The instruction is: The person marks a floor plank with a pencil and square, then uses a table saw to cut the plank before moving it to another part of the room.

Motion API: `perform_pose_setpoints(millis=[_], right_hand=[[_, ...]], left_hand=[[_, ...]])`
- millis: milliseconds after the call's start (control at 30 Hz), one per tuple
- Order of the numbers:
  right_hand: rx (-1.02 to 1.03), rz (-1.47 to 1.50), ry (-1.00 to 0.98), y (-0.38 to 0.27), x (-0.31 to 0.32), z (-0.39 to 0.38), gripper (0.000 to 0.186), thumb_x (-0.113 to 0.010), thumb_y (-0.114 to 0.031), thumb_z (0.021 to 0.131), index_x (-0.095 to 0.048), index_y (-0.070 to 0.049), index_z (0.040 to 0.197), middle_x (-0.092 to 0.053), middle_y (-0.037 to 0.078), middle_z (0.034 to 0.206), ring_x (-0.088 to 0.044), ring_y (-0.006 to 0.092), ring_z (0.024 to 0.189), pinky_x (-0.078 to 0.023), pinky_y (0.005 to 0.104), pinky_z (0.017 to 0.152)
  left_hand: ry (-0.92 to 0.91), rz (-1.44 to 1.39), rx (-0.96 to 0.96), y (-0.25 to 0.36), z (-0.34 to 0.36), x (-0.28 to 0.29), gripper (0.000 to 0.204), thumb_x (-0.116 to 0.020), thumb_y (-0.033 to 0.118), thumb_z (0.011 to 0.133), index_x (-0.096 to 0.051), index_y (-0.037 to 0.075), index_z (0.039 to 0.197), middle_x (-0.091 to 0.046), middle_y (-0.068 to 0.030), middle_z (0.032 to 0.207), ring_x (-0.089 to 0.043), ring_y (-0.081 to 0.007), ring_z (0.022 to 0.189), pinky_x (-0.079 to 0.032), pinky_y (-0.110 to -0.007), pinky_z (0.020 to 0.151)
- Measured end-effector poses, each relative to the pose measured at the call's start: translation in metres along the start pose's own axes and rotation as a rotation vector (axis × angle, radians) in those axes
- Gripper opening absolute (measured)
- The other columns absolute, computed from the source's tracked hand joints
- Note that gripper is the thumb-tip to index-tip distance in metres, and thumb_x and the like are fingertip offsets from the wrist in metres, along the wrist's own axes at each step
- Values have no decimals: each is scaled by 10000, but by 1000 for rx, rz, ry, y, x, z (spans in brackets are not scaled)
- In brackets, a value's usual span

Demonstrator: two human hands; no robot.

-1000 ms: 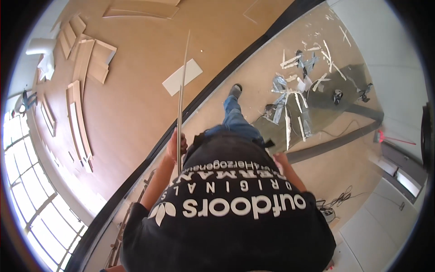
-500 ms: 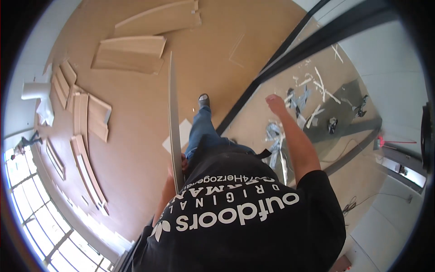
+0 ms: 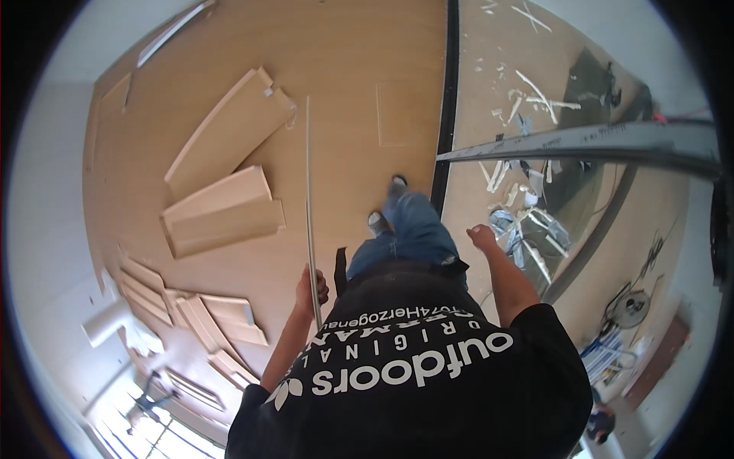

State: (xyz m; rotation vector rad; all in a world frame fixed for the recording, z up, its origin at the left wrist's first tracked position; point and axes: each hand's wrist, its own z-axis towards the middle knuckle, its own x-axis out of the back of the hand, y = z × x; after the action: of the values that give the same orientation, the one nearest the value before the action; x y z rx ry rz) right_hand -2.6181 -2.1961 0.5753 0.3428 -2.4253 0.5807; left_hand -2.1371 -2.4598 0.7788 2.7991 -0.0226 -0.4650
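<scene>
A long thin board (image 3: pixel 310 183), seen almost edge-on, stands upright along my left side. My left hand (image 3: pixel 310 289) is closed round it, near the end by my body. My right hand (image 3: pixel 481 236) hangs away from my right hip with its fingers curled in, and nothing shows in it. Beneath and beyond that hand, crumpled plastic wrap and white strips (image 3: pixel 535 229) lie scattered on the floor. The board's far face is hidden from me.
Opened cardboard packaging (image 3: pixel 229 210) lies on the floor at left, with more pieces (image 3: pixel 214 317) lower down. A black floor strip (image 3: pixel 446 115) runs ahead on my right; a metal post (image 3: pixel 581 143) rises from it. Another person (image 3: pixel 149 398) is far left, one more (image 3: pixel 600 423) lower right.
I have turned to the right and stepped on, so the floor strip now runs nearly straight ahead. The board has come along in my left hand. My right arm has swung lower and back.
</scene>
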Motion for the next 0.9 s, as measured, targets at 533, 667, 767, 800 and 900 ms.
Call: perform_pose_setpoints(millis=[533,667,767,800,900], right_hand=[[-15,204,-179,-208,-15,492,532,-603,-493,834,-645,-16,1066,-620,256,1115,-590,387,1060,-473,483,860],[-142,286,-79,-193,-53,627,636,-616,-513,828,-600,21,1173,-594,276,1209,-578,395,1130,-475,461,932],[-15,137,-203,-167,-103,721,703,-623,-527,830,-547,18,1267,-572,247,1274,-534,390,1204,-445,456,995],[-111,168,-35,-136,-129,744,701,-655,-515,801,-544,-24,1289,-557,243,1290,-521,394,1214,-424,448,1022],[-258,184,127,-101,-182,789,735,-691,-508,767,-516,-80,1339,-534,240,1314,-503,392,1229,-397,440,1056]], left_hand=[[16,321,281,258,302,-69,457,-319,503,1018,-504,115,863,-341,0,528,-341,-140,411,-271,-265,389],[110,587,388,304,389,-108,463,-331,477,1019,-465,115,762,-379,-10,550,-343,-149,407,-269,-274,385],[31,978,306,335,422,-119,311,-418,337,975,-523,78,838,-477,-29,622,-448,-155,495,-362,-282,450],[-38,1166,240,344,444,-131,242,-452,280,955,-514,82,831,-467,-19,615,-441,-147,489,-347,-276,439],[49,1360,259,364,494,-145,140,-507,180,930,-499,92,822,-446,7,605,-424,-116,476,-313,-249,414]])
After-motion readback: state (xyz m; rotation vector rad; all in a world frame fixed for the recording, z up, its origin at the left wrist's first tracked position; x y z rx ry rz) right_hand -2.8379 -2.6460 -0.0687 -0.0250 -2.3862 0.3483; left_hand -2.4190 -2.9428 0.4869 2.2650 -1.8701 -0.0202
